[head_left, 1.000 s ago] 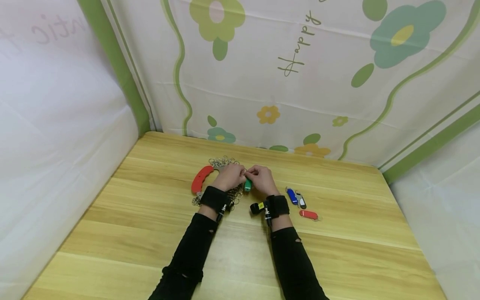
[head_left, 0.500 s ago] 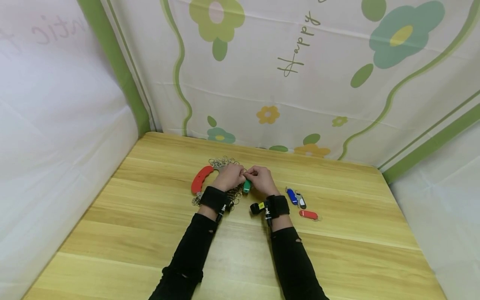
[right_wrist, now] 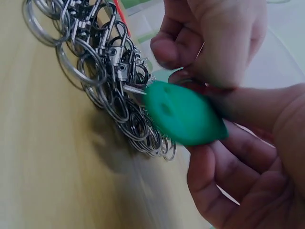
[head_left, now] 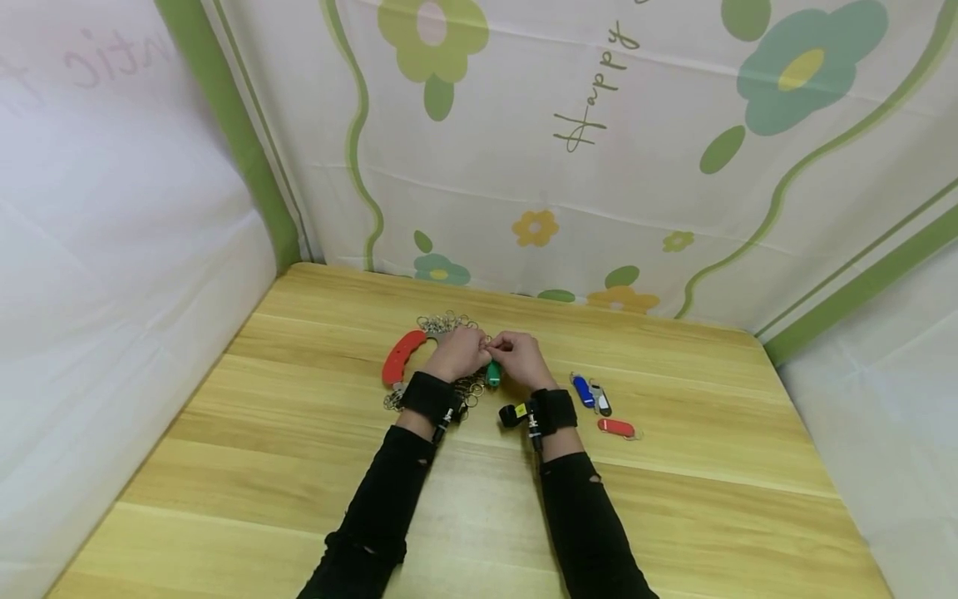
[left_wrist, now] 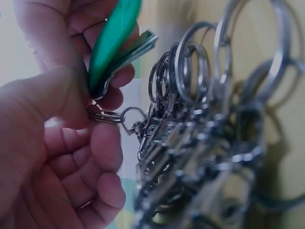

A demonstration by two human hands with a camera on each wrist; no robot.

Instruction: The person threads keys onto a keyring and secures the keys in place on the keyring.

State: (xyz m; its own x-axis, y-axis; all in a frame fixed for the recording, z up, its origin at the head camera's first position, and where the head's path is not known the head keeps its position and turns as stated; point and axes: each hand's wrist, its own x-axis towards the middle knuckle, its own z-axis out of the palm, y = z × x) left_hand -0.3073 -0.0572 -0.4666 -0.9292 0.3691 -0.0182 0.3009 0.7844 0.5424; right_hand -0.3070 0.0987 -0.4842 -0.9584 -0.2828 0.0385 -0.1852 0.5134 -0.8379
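Observation:
My left hand (head_left: 458, 353) pinches a small metal split ring (left_wrist: 106, 116) between thumb and index finger in the left wrist view. A clasp joins this ring to a dense bunch of metal clasps and key rings (right_wrist: 114, 67). The right hand (head_left: 521, 359) meets the left at the ring, its thumb and fingers gripping the end of a green key tag (right_wrist: 186, 114). Seen from the left wrist, the tag stands tilted with a thin clear and silvery piece beside it. The bunch hangs from a large metal holder with a red curved grip (head_left: 402, 358), left of my hands.
To the right lie a blue key tag (head_left: 583, 391), a black and white tag (head_left: 602, 401) with a ring, and a red key tag (head_left: 616, 428) on the wooden table (head_left: 479, 516). A flowered white curtain (head_left: 479, 150) stands behind the table's back edge.
The green key tag has swung and tilted slightly between the fingertips. Both hands stay in the same place, with only small finger movement.

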